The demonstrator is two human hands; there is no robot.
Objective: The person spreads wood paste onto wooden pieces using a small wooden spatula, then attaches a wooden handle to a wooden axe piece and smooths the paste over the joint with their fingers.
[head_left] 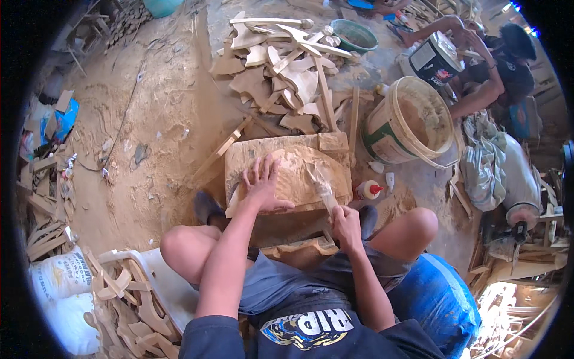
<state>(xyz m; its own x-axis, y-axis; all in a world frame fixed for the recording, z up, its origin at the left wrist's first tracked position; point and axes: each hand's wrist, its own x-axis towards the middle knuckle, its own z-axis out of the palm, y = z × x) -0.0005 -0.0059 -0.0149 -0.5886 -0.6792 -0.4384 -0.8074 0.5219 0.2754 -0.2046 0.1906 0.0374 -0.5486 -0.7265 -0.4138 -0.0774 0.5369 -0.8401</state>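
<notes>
In front of me, between my knees, sits a thick wooden block (239, 157) with a layer of tan sawdust or paste over its top. My left hand (263, 188) lies on the block's left part, fingers spread and palm down. My right hand (345, 224) is closed round the lower end of a pale, flat spatula-like tool (326, 196). The tool's far end points up and left and touches the tan material on the block. Its exact tip is hard to make out. A small squared wood piece (333, 142) rests at the block's far right corner.
Beyond the block is a pile of cut wooden pieces (299, 84). To the right stand a large dusty bucket (382, 128) and a small bottle with a red cap (369, 190). Another person (514, 72) sits at the far right. More cut pieces fill a white container (164, 275) at lower left.
</notes>
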